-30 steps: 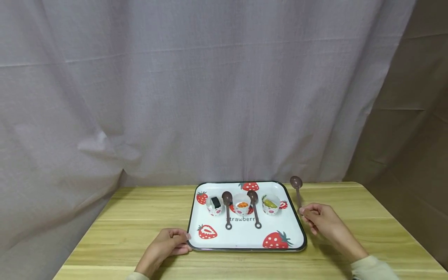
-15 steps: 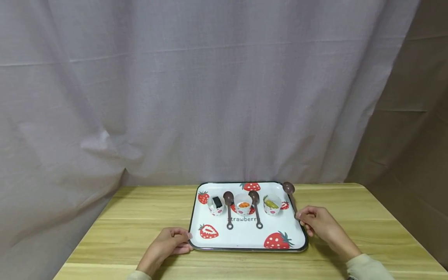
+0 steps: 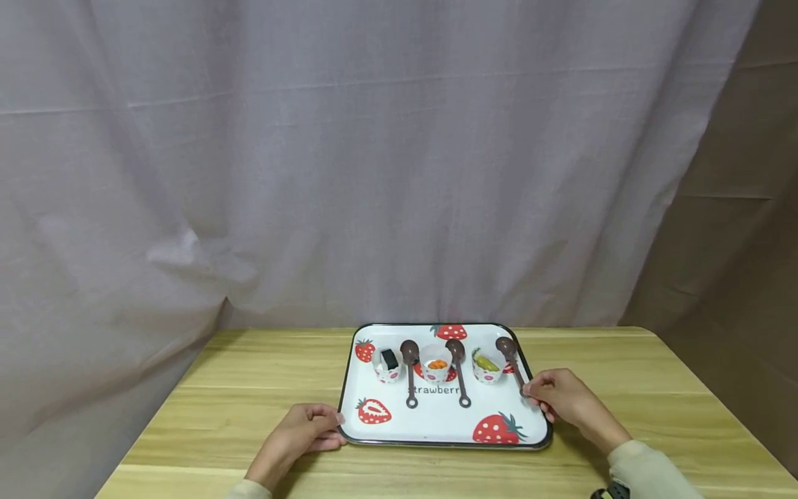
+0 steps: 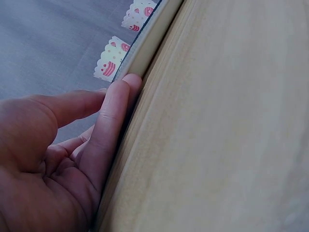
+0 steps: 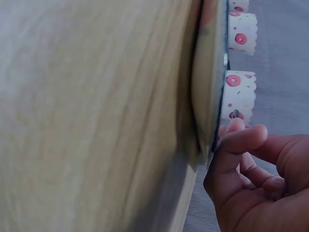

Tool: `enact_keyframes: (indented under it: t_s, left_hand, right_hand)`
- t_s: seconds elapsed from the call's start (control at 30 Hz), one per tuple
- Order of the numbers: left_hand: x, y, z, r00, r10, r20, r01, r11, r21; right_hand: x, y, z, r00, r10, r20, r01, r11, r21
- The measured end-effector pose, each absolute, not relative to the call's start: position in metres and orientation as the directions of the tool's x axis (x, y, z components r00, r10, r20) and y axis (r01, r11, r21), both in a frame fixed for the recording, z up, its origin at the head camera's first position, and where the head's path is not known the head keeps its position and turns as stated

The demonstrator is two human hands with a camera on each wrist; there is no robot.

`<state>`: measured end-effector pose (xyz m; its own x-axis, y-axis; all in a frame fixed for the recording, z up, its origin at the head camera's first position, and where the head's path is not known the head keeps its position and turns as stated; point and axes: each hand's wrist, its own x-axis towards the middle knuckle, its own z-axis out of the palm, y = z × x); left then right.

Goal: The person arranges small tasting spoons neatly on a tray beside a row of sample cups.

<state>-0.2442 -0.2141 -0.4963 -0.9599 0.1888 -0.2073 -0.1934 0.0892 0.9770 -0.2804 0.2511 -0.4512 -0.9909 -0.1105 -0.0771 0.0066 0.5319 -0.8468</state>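
Note:
At the tray's front left corner, my left hand [image 3: 300, 431] holds the rim with the thumb on top and fingers against the outer side. The white strawberry-print tray [image 3: 430, 424] has a dark rim. My right hand [image 3: 569, 400] pinches the handle end of a brown spoon [image 3: 506, 346] over the tray's right side. The spoon's bowl points toward the back, beside a paper cup [image 3: 487, 376] with green food. Two more brown spoons lie on the tray, a left spoon [image 3: 409, 352] and a middle spoon [image 3: 457, 352]. Between them is a cup [image 3: 437, 374] with orange pieces.
A third paper cup [image 3: 387, 375] with a black-and-white piece stands at the tray's left. The tray rests on a wooden table [image 3: 249, 388]. A grey curtain [image 3: 399, 173] hangs behind the table.
My right hand has moved the spoon leftward from beside the tray to over its right side, next to the green-food cup. My left hand has stayed at the tray's corner.

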Motion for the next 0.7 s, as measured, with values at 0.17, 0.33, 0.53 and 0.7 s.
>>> enact_keyframes:
  t_s: [0.17,0.33,0.53,0.7]
  left_hand:
    - [-0.2435,-0.2142,-0.4956,-0.96,0.187,-0.208,-0.194,0.09,0.977]
    - [-0.2436,-0.2144,-0.495,-0.958,0.186,-0.218,-0.203,0.097,0.974]
    - [-0.2453,-0.213,-0.4935,-0.958,0.192,-0.213,-0.198,0.093,0.976]
    - [-0.2441,-0.2129,-0.4924,-0.959,0.189,-0.212,-0.198,0.089,0.976]
  right_hand:
    - [-0.2824,0.2497,-0.4548,-0.992,-0.069,-0.101,0.047,0.549,-0.834]
    - [-0.285,0.2485,-0.4552,-0.996,-0.047,-0.081,0.034,0.625,-0.78]
    - [-0.287,0.2459,-0.4535,-0.998,-0.052,-0.032,-0.016,0.727,-0.686]
    - [-0.2879,0.2423,-0.4536,-0.998,-0.06,-0.023,-0.032,0.769,-0.639]
